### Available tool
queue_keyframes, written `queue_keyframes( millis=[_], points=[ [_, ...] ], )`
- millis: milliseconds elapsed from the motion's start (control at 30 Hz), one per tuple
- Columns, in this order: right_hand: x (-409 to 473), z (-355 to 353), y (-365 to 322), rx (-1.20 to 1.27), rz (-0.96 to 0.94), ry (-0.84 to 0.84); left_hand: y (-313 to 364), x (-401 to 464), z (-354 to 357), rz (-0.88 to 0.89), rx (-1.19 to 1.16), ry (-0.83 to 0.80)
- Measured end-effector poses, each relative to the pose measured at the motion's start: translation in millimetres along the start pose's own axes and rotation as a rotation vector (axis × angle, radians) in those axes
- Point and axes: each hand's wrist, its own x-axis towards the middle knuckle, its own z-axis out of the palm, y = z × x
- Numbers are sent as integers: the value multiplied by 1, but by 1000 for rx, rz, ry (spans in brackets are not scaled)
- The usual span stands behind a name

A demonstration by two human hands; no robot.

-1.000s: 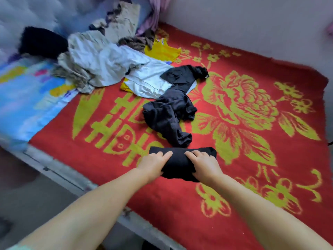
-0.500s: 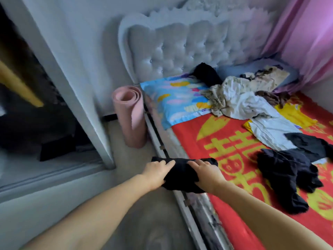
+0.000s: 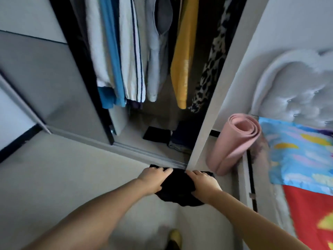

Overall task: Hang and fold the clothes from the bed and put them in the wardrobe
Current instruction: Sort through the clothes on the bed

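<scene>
Black folded garment [image 3: 177, 186] lies crosswise, long axis left-right; we grip it with left hand [image 3: 153, 179] and right hand [image 3: 203, 183].

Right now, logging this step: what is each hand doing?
Left hand: gripping the folded black garment.
Right hand: gripping the same garment.

You have nothing legible in front of you here. The yellow garment [image 3: 182, 56] hanging in the wardrobe [image 3: 201, 112] carries a pale printed mark partway down its front, but it is too blurred to make out as letters. The red blanket [image 3: 306, 213] at the bed's near right edge shows a yellow shape, cut off by the frame and not readable either.
</scene>
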Motion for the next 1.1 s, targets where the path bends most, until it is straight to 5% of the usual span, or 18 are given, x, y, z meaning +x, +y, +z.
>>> queue_keyframes(
  millis=[700, 967, 1100],
  points=[
    [374, -4, -7, 23, -109, -168, -263, 236, 40, -123, -128, -117],
    [619, 82, 26, 98, -87, -76, -417, 442, 140, -94, 38, -68],
    [716, 110, 57, -34, -17, 112, -462, 541, 171, -112, 75, 86]
  ],
)
